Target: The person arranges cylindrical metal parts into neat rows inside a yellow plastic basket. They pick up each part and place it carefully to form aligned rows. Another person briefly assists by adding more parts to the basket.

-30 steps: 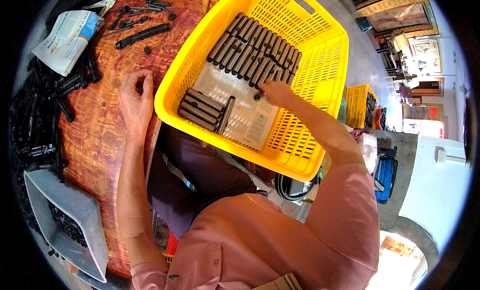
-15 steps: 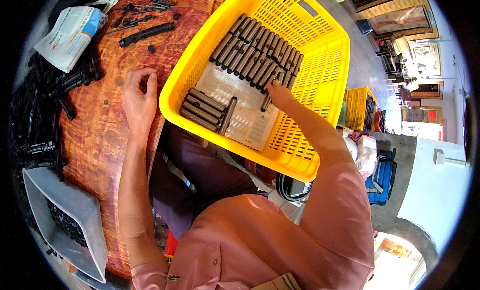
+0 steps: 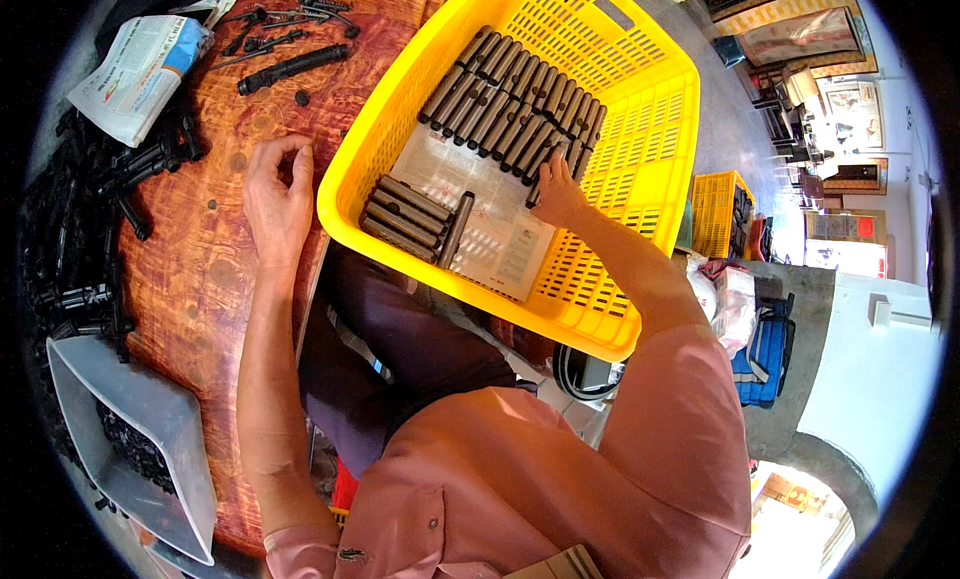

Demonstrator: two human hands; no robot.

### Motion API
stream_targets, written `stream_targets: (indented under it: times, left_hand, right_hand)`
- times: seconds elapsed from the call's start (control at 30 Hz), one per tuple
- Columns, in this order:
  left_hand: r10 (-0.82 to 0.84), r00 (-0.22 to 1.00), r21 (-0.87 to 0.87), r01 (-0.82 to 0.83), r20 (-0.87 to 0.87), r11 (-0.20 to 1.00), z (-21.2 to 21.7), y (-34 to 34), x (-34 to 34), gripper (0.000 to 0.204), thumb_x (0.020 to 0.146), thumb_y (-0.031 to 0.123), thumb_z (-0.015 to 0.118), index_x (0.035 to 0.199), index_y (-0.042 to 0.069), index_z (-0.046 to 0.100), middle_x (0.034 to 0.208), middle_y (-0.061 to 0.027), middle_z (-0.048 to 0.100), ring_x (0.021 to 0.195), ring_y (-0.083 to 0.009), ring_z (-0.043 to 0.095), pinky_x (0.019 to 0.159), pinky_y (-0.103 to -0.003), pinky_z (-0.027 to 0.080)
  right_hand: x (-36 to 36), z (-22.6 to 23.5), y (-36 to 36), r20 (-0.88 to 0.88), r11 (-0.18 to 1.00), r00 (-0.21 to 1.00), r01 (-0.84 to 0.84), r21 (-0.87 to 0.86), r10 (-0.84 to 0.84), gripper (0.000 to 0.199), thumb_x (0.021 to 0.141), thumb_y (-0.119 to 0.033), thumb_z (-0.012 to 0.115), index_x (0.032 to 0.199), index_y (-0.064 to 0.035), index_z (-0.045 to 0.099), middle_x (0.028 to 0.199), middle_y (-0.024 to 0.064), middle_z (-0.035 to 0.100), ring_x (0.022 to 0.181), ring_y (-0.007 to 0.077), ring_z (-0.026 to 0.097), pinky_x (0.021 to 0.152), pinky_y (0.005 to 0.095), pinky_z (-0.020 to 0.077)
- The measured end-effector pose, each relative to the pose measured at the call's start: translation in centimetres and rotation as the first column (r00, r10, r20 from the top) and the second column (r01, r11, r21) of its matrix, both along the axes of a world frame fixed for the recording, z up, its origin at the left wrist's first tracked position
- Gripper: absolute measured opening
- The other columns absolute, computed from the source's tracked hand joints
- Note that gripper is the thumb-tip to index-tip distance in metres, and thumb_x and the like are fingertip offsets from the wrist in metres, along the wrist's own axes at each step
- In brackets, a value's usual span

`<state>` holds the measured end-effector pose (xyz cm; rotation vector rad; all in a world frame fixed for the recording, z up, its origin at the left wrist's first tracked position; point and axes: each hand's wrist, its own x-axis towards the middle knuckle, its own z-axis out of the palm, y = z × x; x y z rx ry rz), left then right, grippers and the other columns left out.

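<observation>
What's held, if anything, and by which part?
The right hand touches a dark tube; whether or where it grips can't be told. The left hand holds nothing.

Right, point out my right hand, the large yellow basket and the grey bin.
Right hand (image 3: 558, 196): head view, back of the hand.
Large yellow basket (image 3: 480, 299): head view, front rim nearest the body.
Grey bin (image 3: 186, 449): head view, right-hand wall.

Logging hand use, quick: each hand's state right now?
Left hand: half open over the wooden table, nothing visible in it.
Right hand: on a dark tube in the yellow basket; grip cannot be told.
</observation>
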<state>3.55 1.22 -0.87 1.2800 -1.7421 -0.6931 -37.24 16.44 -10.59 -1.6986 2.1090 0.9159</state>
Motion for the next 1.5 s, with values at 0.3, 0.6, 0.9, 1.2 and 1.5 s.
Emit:
stream_targets:
  times: [0.3,0.6,0.9,1.2,1.5]
  left_hand:
    - [0.005,1.0,-0.005,-0.005,-0.002,1.0,0.0,0.0,-0.1,0.015,0.094,0.015,0.066,0.101,0.002,0.07,0.098,-0.0131,0.065,0.091,-0.0279,0.065,0.082,-0.036,0.05]
    - [-0.011,1.0,-0.014,0.011,-0.007,1.0,0.2,-0.1,-0.1,0.015,0.094,0.014,0.065,0.102,0.002,0.07,0.097,-0.0135,0.065,0.09,-0.0279,0.065,0.08,-0.036,0.05]
    - [0.011,1.0,-0.01,-0.01,0.007,1.0,0.2,0.0,0.1,0.016,0.093,0.014,0.066,0.101,0.002,0.071,0.099,-0.0153,0.066,0.094,-0.0316,0.065,0.083,-0.038,0.05]
    - [0.006,1.0,0.01,-0.006,0.017,1.0,0.3,0.0,-0.1,0.016,0.094,0.015,0.066,0.102,0.002,0.07,0.101,-0.0144,0.066,0.098,-0.0325,0.065,0.086,-0.038,0.05]
    - [0.012,1.0,0.037,-0.012,0.001,0.999,0.5,0.2,-0.1,0.015,0.093,0.014,0.066,0.101,0.001,0.07,0.101,-0.0147,0.066,0.097,-0.0314,0.065,0.085,-0.037,0.05]
  right_hand:
    - [-0.1,1.4,0.0,0.114,0.994,0.987,0.109,0.012,-0.109,0.097,0.091,-0.049,0.064,0.155,0.0075,0.017,0.16,0.0381,0.002,0.153,0.0467,0.0,0.122,0.0492,0.0256]
    - [1.2,0.9,1.4,0.07,0.999,0.997,0.032,0.009,-0.033,0.097,0.087,-0.048,0.071,0.152,0.0067,0.023,0.159,0.0388,0.006,0.151,0.0491,0.007,0.12,0.0497,0.0303]
    - [4.1,2.6,1.9,0.073,0.998,0.996,0.038,0.052,-0.042,0.095,0.087,-0.04,0.075,0.153,0.0036,0.023,0.16,0.036,0.002,0.152,0.0459,0.009,0.117,0.0472,0.0372]
    - [1.6,-0.2,2.4,0.314,0.982,0.947,0.113,-0.153,-0.06,0.052,0.084,-0.013,0.068,0.13,0.0009,0.05,0.141,0.0206,0.043,0.122,0.0372,0.054,0.095,0.0461,0.0524]
    - [-1.7,-0.6,-1.5,0.319,0.674,0.819,0.574,-0.464,-0.477,0.022,0.087,-0.01,0.059,0.106,-0.0029,0.068,0.12,0.0185,0.065,0.109,0.0393,0.063,0.085,0.0501,0.0555]
